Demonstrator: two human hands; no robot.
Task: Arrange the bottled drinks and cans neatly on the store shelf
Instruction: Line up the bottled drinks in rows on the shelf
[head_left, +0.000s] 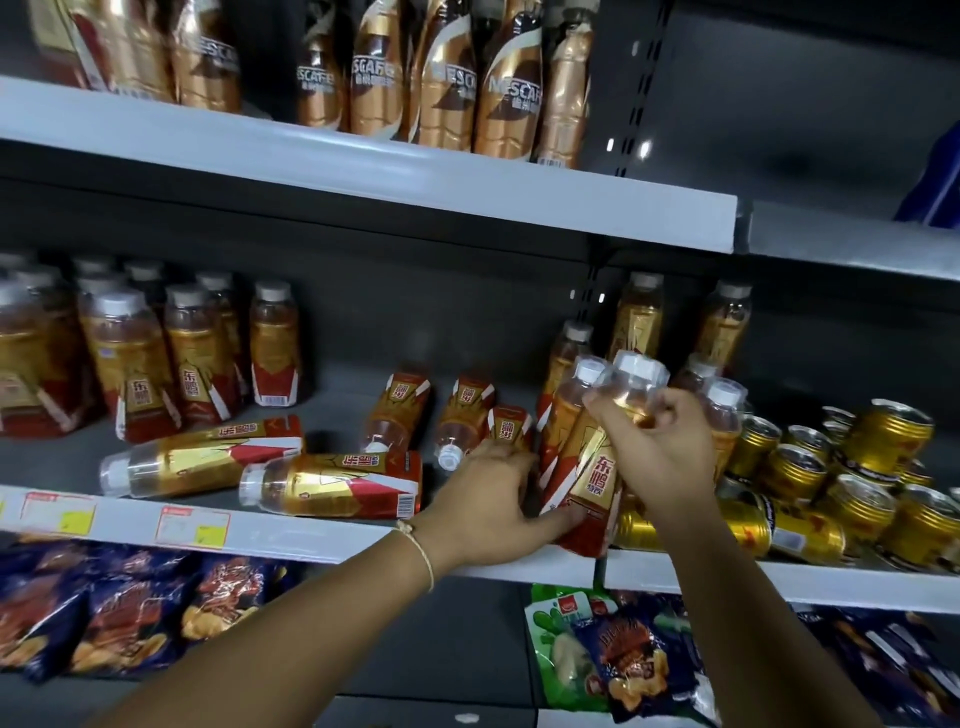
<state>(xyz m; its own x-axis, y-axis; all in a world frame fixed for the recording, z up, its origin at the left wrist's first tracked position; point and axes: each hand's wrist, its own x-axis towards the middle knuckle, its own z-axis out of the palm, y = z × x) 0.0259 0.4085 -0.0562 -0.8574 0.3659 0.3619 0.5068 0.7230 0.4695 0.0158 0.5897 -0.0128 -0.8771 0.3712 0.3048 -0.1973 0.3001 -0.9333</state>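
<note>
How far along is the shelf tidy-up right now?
Done: clear amber bottles with white caps stand upright at the left. In hand: the right hand grips a tilted gold-and-red labelled bottle; the left hand touches its base. Left: fallen bottles on the grey shelf and jumbled gold cans, some toppled.

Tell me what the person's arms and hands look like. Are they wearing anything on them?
Both arms are bare, with no sleeves showing and no gloves. The left hand has a thin, pale cord bracelet around its wrist, with a small knot or bead near the top. The right hand wears nothing that can be seen: no ring, watch or band.
</note>
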